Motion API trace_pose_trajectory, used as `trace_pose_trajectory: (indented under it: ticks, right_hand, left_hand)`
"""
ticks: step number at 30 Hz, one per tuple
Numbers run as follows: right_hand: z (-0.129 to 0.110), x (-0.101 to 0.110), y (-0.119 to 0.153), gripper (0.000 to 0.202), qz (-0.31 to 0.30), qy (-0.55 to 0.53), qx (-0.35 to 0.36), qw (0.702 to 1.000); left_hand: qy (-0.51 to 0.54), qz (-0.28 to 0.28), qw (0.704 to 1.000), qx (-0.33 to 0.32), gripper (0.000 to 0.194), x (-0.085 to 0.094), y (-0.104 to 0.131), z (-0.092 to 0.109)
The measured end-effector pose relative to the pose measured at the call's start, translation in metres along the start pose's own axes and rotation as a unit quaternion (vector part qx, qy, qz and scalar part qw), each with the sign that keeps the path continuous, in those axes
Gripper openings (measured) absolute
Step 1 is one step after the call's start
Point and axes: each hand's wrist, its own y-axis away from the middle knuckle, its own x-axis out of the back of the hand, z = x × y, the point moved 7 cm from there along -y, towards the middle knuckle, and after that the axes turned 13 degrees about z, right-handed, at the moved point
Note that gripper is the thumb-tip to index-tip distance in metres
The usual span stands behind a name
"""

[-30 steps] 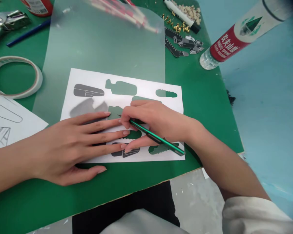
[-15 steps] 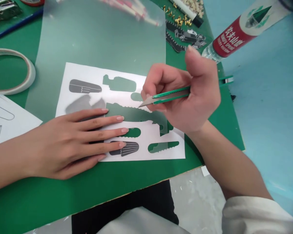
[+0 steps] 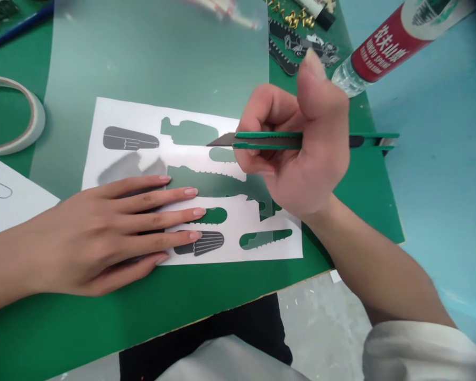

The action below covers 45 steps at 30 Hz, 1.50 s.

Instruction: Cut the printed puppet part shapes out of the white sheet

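Observation:
My left hand (image 3: pixel 103 233) lies flat, fingers spread, across the left part of a white paper sheet (image 3: pixel 257 246). Several shapes are cut out of the sheet, and green shows through the holes. Two dark grey printed shapes are still in it: one at the upper left (image 3: pixel 130 138), the other (image 3: pixel 209 243) at the lower middle, partly under a fingertip. Above the sheet's right half, my right hand (image 3: pixel 297 132) is closed around a green utility knife (image 3: pixel 267 140). Its blade points left, near the top cut-out; whether the tip touches paper I cannot tell.
A translucent mat (image 3: pixel 154 58) lies partly under the sheet on the green table (image 3: pixel 174 296). At left are a tape roll (image 3: pixel 37 124) and a drawing sheet (image 3: pixel 14 198). A water bottle (image 3: pixel 381 47), brass fasteners (image 3: pixel 297 20) and dark cut pieces (image 3: pixel 309 47) sit at upper right.
My right hand has turned and moved slightly up, so the knife now lies level and its tip has shifted up and left. My left hand stays on the sheet. The view has shifted slightly.

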Motion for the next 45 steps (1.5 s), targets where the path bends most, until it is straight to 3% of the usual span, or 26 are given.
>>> trace_pose_trajectory:
  ticks: [5,8,9,12,14,19,24,28,31,37,41,45]
  right_hand:
    - [-0.002,-0.002,0.007,0.041,0.025,-0.002,0.025,0.999]
    - [-0.002,0.001,0.012,0.031,0.034,0.093,0.077,0.992]
    - [-0.001,0.0,0.013,0.029,0.011,0.139,0.103,0.985]
    - [0.003,-0.012,0.016,0.029,-0.158,0.217,0.211,0.94]
    - [0.013,-0.013,0.013,0.03,-0.237,0.233,0.208,0.92]
    - [0.019,-0.008,0.002,0.061,-0.286,0.306,0.215,0.882]
    - [0.03,-0.009,0.009,0.083,-0.337,0.365,0.182,0.849]
    - [0.037,-0.011,0.013,0.085,-0.35,0.398,0.194,0.826]
    - [0.038,-0.012,0.015,0.089,-0.354,0.397,0.213,0.82]
    - [0.038,-0.012,0.015,0.12,-0.352,0.399,0.205,0.821]
    - [0.038,-0.013,0.014,0.103,-0.353,0.395,0.206,0.822]
    - [0.041,-0.013,0.012,0.11,-0.351,0.394,0.198,0.826]
  left_hand:
    - [0.008,-0.003,1.0,0.003,0.05,0.0,0.001,0.0]
    - [0.01,-0.004,1.0,0.013,0.048,0.001,0.001,-0.001]
    - [0.008,-0.004,1.0,0.014,0.048,0.001,0.001,-0.001]
    - [-0.008,-0.005,1.0,0.006,0.049,0.002,0.001,0.001]
    - [-0.017,-0.007,1.0,0.006,0.05,0.002,0.001,0.001]
    - [-0.013,-0.025,0.999,0.019,0.05,0.002,0.0,0.0]
    - [-0.023,-0.039,0.999,0.008,0.054,0.001,0.001,0.001]
    - [0.015,-0.022,0.999,0.039,0.048,0.001,0.001,-0.002]
    - [0.008,-0.013,1.0,0.021,0.053,0.0,0.003,-0.002]
    - [-0.006,-0.015,1.0,0.002,0.057,-0.001,0.003,-0.003]
    - [-0.001,-0.015,1.0,0.008,0.056,-0.001,0.002,-0.003]
    - [-0.002,-0.021,1.0,0.01,0.056,-0.002,0.003,-0.003]
